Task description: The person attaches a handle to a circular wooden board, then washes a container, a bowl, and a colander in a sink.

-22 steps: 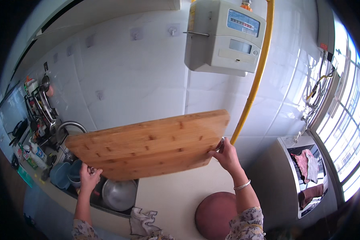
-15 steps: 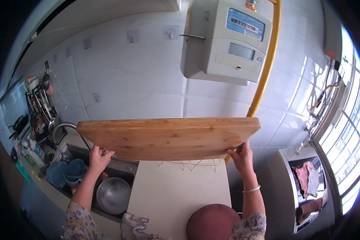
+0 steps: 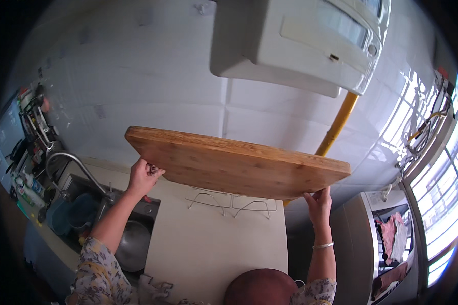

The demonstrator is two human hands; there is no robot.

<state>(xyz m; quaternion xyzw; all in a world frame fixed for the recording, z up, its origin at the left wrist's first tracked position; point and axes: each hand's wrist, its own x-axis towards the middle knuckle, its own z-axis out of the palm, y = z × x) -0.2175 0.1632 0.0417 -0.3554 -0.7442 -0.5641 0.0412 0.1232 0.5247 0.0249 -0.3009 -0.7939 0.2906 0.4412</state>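
Note:
A thick wooden cutting board (image 3: pixel 234 168) is held up in front of me, above the back of the pale countertop (image 3: pixel 213 239). It tilts, its left end higher than its right. My left hand (image 3: pixel 144 175) grips its lower left corner, fingers closed round the edge. At the lower right corner my right hand (image 3: pixel 318 201) pinches the edge between thumb and fingers. A bracelet circles my right wrist. Beneath the board, a wire rack (image 3: pixel 208 199) stands on the counter by the wall; its upper part is hidden behind the board.
On the left, a sink (image 3: pixel 150 211) holds a metal bowl (image 3: pixel 132 249) and blue basins (image 3: pixel 79 213) under a curved faucet (image 3: pixel 76 157). A meter box (image 3: pixel 290 51) juts from the wall above, beside a yellow pipe (image 3: pixel 338 124). A round dark-red lid-like object (image 3: pixel 262 287) lies at the near edge.
The cutting board has tipped, its left end rising and its right end dropping slightly, both hands still on it. My view has come closer to the wall, so the meter box looks larger.

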